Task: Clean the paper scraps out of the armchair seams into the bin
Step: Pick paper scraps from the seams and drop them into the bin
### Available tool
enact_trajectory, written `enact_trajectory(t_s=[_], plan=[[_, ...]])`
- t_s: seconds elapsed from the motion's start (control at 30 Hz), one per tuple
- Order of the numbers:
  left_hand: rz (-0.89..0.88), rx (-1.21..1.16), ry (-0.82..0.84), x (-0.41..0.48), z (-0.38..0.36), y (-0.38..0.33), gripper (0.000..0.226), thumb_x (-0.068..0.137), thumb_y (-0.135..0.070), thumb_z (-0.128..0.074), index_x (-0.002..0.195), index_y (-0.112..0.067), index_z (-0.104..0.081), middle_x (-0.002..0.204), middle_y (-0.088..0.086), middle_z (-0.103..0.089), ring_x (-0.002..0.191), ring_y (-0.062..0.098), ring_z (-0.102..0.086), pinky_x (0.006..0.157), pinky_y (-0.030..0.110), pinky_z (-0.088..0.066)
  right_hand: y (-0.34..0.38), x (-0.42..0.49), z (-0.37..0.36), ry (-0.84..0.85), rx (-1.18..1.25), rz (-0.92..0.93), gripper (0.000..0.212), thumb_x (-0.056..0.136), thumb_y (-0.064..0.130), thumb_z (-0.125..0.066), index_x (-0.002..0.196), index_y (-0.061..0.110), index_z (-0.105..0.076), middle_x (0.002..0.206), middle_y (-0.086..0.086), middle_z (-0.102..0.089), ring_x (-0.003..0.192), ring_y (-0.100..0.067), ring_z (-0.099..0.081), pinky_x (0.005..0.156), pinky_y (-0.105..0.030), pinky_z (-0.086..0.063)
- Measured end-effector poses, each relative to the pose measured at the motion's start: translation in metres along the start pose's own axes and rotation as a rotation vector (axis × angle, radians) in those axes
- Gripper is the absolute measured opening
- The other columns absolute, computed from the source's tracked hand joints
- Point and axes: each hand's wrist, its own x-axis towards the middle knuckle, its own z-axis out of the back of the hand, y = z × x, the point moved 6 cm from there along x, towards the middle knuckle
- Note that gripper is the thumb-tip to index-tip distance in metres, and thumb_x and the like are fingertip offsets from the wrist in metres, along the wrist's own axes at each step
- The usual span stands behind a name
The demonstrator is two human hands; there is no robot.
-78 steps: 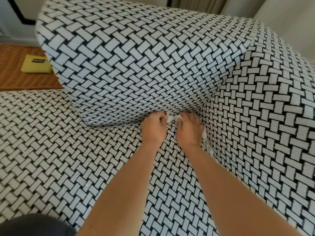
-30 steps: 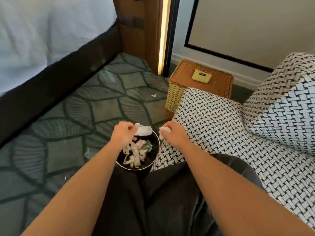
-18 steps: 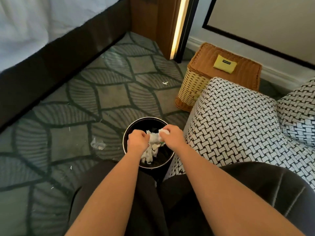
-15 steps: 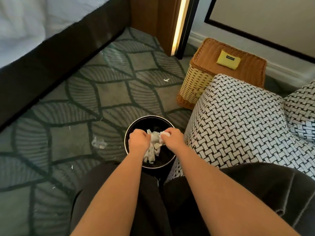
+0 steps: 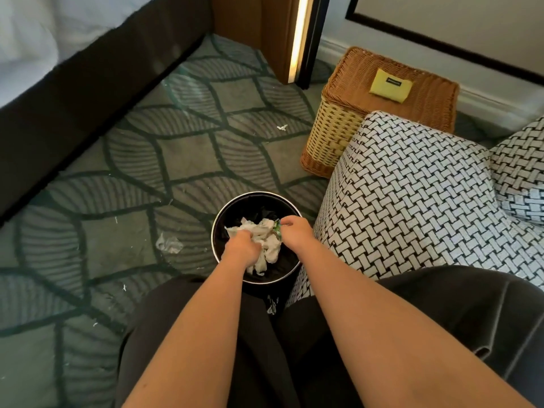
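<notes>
— Both our hands are over the bin, which stands on the carpet hard against the armchair at its front corner. Where's the paper?

— Most of the paper scraps lie heaped inside, from the middle toward the near rim. Our left hand has its fingers curled down into the heap with paper bulging out round the fist, so we read it as gripping a wad.

— And the right?

— Our right hand hovers at the rim nearest the chair, fingers loosely curled. Whether they pinch anything we cannot tell. A green bit sits just beside them.

— How will this stuff handle?

— Light, soft, crumpled. We think it crushes without harm, but it springs open and drifts, and thin slivers tear. We'd pinch each piece at its thickest fold, or bunch several in a fist, and let go low inside the rim.

— Otherwise it lands on the carpet.

— Some is there: a white scrap out toward the wicker basket, and a clear crumpled piece left of the bin. We see little of the seams from here.
</notes>
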Motion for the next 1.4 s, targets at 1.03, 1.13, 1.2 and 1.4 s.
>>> enact_trajectory(t_s=[1.03,1.13,1.2,1.4], plan=[[-0.704,0.273,0.259,-0.179,-0.103,-0.329,0.044,0.101,-0.033,-0.034,0.132,-0.005,-0.047,0.133,0.011,-0.053,0.120,0.023,-0.052,0.099,0.032,-0.040,-0.177,-0.113,0.337,-0.338,-0.340,0.009,0.040,0.093,0.015,-0.047,0.133,0.021,-0.047,0.143,-0.006,-0.042,0.091,-0.012,-0.057,0.092,-0.035,-0.046],[-0.734,0.382,0.328,-0.194,-0.145,-0.353,0.036,0.100,-0.032,-0.034,0.115,-0.005,-0.053,0.109,0.010,-0.059,0.110,0.024,-0.056,0.085,0.029,-0.043,-0.211,-0.127,0.358,-0.469,-0.377,-0.052,0.040,0.094,0.021,-0.047,0.133,0.026,-0.046,0.139,0.000,-0.045,0.090,-0.008,-0.055,0.100,-0.041,-0.043],[-0.752,0.445,0.306,-0.201,-0.168,-0.368,0.042,0.100,-0.034,-0.035,0.123,-0.004,-0.052,0.116,0.010,-0.058,0.112,0.024,-0.057,0.094,0.033,-0.042,-0.230,-0.135,0.371,-0.544,-0.426,-0.086,0.040,0.094,0.024,-0.045,0.135,0.026,-0.043,0.140,0.004,-0.044,0.114,-0.011,-0.049,0.107,-0.041,-0.034],[-0.895,0.478,0.106,-0.214,-0.230,-0.396,0.042,0.096,-0.037,-0.044,0.128,-0.010,-0.049,0.132,0.010,-0.049,0.130,0.029,-0.037,0.107,0.041,-0.033,-0.304,-0.168,0.406,-0.751,-0.470,-0.314,0.043,0.096,0.033,-0.037,0.139,0.025,-0.035,0.147,-0.002,-0.033,0.136,-0.021,-0.027,0.113,-0.044,-0.019]])
